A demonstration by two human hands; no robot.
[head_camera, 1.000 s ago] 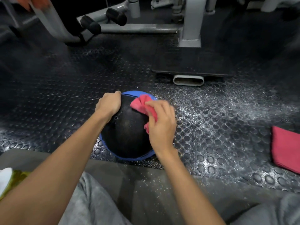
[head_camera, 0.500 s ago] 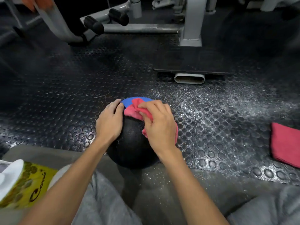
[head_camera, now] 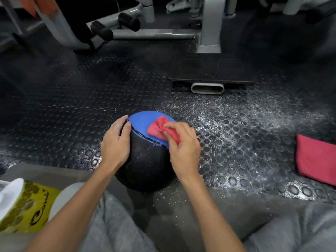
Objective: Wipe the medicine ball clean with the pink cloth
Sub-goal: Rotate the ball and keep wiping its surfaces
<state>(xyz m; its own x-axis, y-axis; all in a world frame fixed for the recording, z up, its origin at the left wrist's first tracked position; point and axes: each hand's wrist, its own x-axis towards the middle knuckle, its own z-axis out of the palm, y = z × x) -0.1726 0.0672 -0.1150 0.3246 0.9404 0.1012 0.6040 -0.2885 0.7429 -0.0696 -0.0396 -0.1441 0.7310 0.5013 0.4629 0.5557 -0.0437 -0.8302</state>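
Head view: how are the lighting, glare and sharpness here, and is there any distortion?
Head view: ball, cloth, left hand and right hand sharp and well lit; glare speckles the studded floor right of the ball; upper corners sink into dark; wide-angle distortion seems to bend the machine frame.

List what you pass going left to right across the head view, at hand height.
Yellow pack → left hand → medicine ball → right hand, pinching the pink cloth → folded spare cloth on the floor.
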